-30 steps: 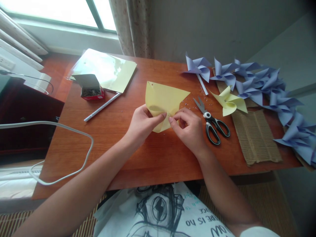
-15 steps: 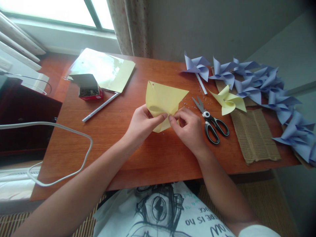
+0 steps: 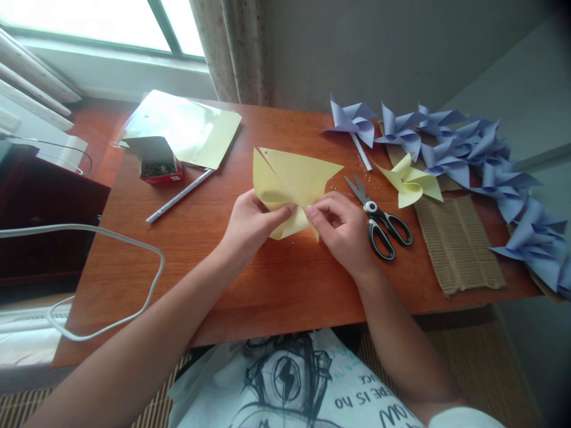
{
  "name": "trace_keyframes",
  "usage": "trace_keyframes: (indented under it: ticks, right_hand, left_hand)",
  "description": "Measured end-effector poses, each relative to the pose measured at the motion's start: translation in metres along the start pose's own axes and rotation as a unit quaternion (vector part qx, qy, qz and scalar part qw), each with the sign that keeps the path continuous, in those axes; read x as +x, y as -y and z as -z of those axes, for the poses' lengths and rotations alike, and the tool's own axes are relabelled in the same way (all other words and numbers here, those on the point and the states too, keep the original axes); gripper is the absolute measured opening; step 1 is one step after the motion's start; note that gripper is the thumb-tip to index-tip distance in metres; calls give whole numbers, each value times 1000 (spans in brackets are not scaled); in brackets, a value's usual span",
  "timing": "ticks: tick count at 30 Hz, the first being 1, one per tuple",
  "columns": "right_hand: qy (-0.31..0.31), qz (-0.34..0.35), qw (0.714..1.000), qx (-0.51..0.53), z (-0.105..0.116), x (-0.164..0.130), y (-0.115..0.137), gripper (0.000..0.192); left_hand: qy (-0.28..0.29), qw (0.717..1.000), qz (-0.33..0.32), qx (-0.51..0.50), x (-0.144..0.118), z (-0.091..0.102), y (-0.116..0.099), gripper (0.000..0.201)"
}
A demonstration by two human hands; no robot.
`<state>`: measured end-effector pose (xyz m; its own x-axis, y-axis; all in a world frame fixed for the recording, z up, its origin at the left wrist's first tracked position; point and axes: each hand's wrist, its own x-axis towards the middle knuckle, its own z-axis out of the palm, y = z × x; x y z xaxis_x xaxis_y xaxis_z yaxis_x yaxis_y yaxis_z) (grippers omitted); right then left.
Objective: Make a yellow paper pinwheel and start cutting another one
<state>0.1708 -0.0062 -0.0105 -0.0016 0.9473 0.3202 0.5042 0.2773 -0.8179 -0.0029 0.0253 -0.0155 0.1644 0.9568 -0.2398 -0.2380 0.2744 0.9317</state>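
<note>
Yellow paper sheet point(image 3: 307, 172), partly cut and curled, held in both hands above the near middle of a reddish-brown wooden tabletop point(image 3: 254, 297). The left hand point(image 3: 252, 223) grips the sheet's left side, its thumb pressed flat on the paper near the centre and its other fingers closed behind. The right hand point(image 3: 341, 229) pinches the paper between thumb and curled forefinger, just beside the left thumb tip; its remaining fingers are bent inward. At the sheet's far left corner, a slit runs inward beside a small punched hole. Right of the right hand lie black-handled scissors point(image 3: 377, 220), blades slightly parted and pointing away from the person, with tiny paper specks near their tips. Beyond them rests a finished yellow pinwheel point(image 3: 410, 184), just beside a corrugated cardboard piece point(image 3: 461, 249). A lavender pinwheel point(image 3: 352, 119) on a white stick point(image 3: 362, 153) lies farther back, and a crowded row of lavender pinwheels point(image 3: 448, 160) follows the table's right side. At far left, a red box point(image 3: 172, 177) stands with its flap raised, its dark contents too small to identify; near it are a pale rod point(image 3: 176, 197) and yellow sheets point(image 3: 227, 139) partly under clear plastic point(image 3: 173, 122).
</note>
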Motion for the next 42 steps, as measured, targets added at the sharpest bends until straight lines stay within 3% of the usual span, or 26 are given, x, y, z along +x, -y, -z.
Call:
trace_keyframes:
  ticks: [6, 11, 15, 19, 31, 37, 42]
  right_hand:
    - [-131, -51, 989, 39, 5, 3, -18, 16]
    - [-156, -97, 978, 95, 0, 3, -33, 20]
    - [-170, -145, 953, 204, 0, 6, -31, 26]
    - [-210, -152, 937, 233, 0, 8, -26, 19]
    - [-249, 26, 968, 33, -5, -1, -16, 5]
    - [-186, 136, 970, -72, -1, -2, -6, 13]
    - [-108, 240, 953, -148, -1, -3, -7, 29]
  left_hand:
    - [10, 998, 37, -42, -1, 1, -4, 49]
    - [21, 997, 56, -54, -1, 1, -6, 47]
    - [27, 996, 62, -59, -2, 0, -5, 45]
    - [25, 996, 68, -55, -3, 0, -3, 46]
    - [1, 996, 63, -58, -2, 0, 3, 42]
    - [4, 998, 42, -44, -3, -1, 2, 38]
    - [-4, 998, 50, -48, -2, -2, 0, 37]
